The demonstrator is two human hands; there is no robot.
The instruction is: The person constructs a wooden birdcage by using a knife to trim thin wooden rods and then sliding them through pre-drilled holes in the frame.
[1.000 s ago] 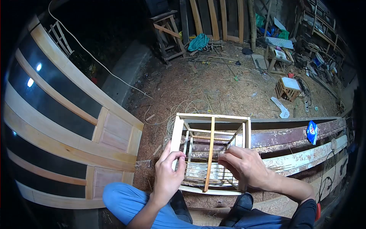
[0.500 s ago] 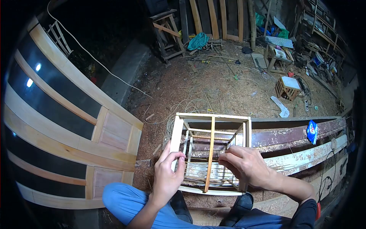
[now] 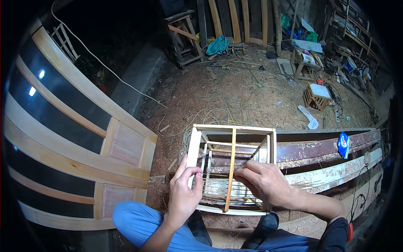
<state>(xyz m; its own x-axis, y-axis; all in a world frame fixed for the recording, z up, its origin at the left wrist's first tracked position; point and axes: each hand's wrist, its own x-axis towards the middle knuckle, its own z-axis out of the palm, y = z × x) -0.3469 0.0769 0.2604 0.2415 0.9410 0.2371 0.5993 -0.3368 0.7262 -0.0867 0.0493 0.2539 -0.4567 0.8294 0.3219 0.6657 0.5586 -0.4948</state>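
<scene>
A small pale wooden frame (image 3: 194,147) with several legs and rails stands in front of my knees. An orange-tinted slat (image 3: 231,168) crosses its middle. My left hand (image 3: 186,187) grips the frame's left rail, fingers behind it and thumb bent towards the index finger. Closed in a pinch, my right hand (image 3: 263,180) is inside the frame's right half, its fingertips just right of the middle slat. What looks like a thin strand runs between the fingertips of both hands. Several thin strands also cross the frame lower down and stick out past its right side.
Long planks (image 3: 323,176) lie to the right, with a blue packet (image 3: 343,145) on them. Panelled wooden doors (image 3: 126,147) stand at the left. Coiled cane-like strands (image 3: 214,115) lie behind the frame. A slatted stool (image 3: 317,97) stands farther back on the shaving-covered ground.
My right hand has moved slightly left, bringing its fingertips closer to the middle slat. My left hand stays at the left rail.
</scene>
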